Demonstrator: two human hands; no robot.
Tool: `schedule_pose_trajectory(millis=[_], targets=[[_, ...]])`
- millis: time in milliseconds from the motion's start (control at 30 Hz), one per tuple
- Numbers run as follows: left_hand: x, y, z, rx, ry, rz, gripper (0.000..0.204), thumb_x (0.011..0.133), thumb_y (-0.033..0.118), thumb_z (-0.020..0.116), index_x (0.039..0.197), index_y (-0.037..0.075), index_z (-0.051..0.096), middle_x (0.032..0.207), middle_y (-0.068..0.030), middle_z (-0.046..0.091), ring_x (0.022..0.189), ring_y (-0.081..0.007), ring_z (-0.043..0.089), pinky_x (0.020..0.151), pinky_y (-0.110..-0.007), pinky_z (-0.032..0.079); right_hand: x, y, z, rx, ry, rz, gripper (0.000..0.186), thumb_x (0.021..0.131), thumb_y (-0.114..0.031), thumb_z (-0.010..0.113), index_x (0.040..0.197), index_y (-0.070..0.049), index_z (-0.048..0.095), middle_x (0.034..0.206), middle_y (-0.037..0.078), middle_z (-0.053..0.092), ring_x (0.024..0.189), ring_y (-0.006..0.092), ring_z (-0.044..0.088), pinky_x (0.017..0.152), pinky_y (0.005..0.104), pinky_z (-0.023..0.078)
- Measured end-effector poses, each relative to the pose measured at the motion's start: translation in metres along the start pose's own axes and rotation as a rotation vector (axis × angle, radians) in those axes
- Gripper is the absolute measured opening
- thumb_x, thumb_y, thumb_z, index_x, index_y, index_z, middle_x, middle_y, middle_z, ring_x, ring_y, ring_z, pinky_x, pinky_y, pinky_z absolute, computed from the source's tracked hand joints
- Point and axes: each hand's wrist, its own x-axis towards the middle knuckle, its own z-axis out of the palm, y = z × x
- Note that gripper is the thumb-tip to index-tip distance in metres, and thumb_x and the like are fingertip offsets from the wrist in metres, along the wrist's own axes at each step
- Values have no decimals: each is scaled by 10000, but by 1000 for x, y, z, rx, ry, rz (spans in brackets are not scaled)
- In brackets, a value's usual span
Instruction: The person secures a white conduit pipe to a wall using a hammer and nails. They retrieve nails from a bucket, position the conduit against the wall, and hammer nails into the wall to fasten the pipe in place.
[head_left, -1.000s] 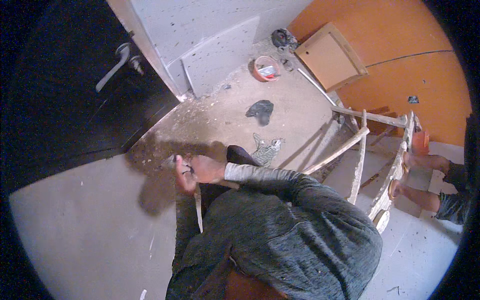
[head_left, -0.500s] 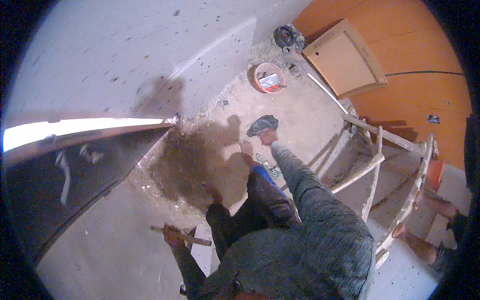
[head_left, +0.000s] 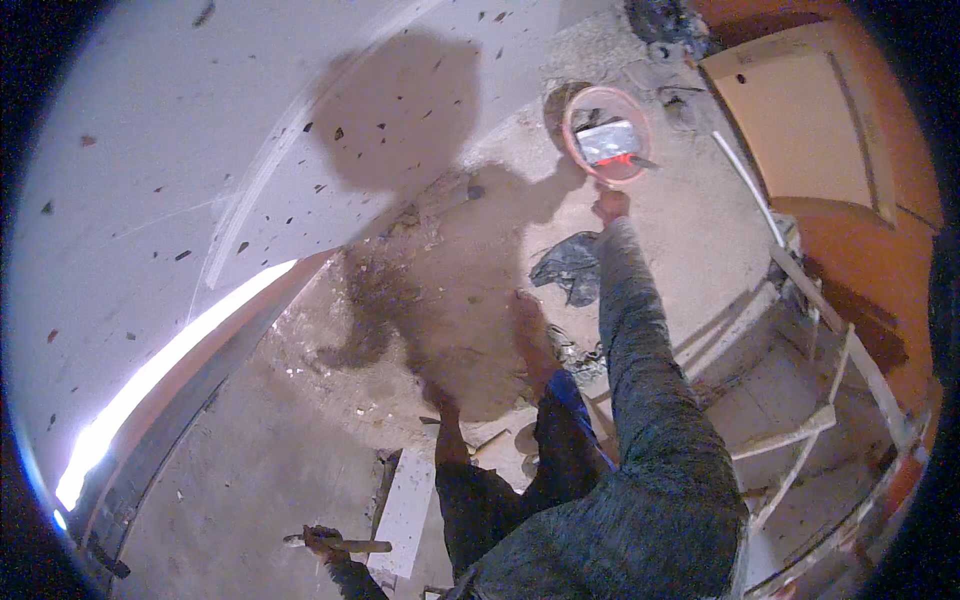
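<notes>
My left hand point(head_left: 322, 541), low in the view, grips a wooden-handled tool point(head_left: 362, 546) with a pale, flat end. My right arm stretches forward, and my right hand point(head_left: 612, 204) is at the near rim of a pink bucket point(head_left: 642, 120); its fingers are too small and blurred to read. In the bucket lie a silvery flat item point(head_left: 605, 142) and a red-handled tool point(head_left: 621, 161). A crumpled black plastic bag point(head_left: 568, 268) lies on the dusty floor below that hand. My bare feet point(head_left: 527, 325) show below it.
A wooden ladder point(head_left: 812, 430) stands at the right beside an orange wall point(head_left: 885, 290) with a leaning board point(head_left: 800, 130). A speckled pale wall point(head_left: 210, 130) and a dark door edge point(head_left: 190, 420) are at the left. A white plank point(head_left: 400, 510) lies near my feet.
My view has swung onto the pale wall and floor. My right hand has reached forward, past the black bag to the bucket. My left hand, holding the tool, has moved down.
</notes>
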Motion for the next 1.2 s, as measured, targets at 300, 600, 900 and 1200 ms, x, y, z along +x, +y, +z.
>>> schedule_pose_trajectory(millis=[300, 600, 900, 1200], targets=[[-18, -27, 55, 714, 258, 313, 307, 914, 374, 564, 679, 197, 475, 538, 11, 511, 403, -131, 460, 386, -262, 398, 61, 93, 38, 576, -103, -48, 318, 749, -94, 622, 1064, -110, 659, 731, 54, 571, 689, 207, 565, 582, 339, 458], [-32, -30, 46, 685, -3, 343, 259, 886, 316, 609, 723, 185, 454, 584, 35, 459, 469, -93, 415, 434, -252, 348, -39, -6, 14, 395, 81, -212, 71, 831, -79, 556, 898, -56, 554, 715, 39, 546, 624, 149, 530, 562, 240, 437], [-9, -16, 53, 616, 22, 459, 151, 872, 245, 632, 823, 162, 516, 673, 26, 501, 576, -86, 469, 513, -235, 386, -215, -147, 21, 579, -323, -13, 175, 792, -178, 621, 934, -76, 632, 709, 81, 602, 637, 227, 590, 582, 341, 471], [58, -6, 21, 479, -251, 413, 156, 894, 271, 629, 914, 127, 575, 774, -22, 559, 662, -125, 520, 576, -244, 411, -267, -303, 145, 377, -804, -297, 251, 751, -231, 684, 949, -77, 684, 748, 149, 657, 643, 262, 642, 597, 403, 505]])
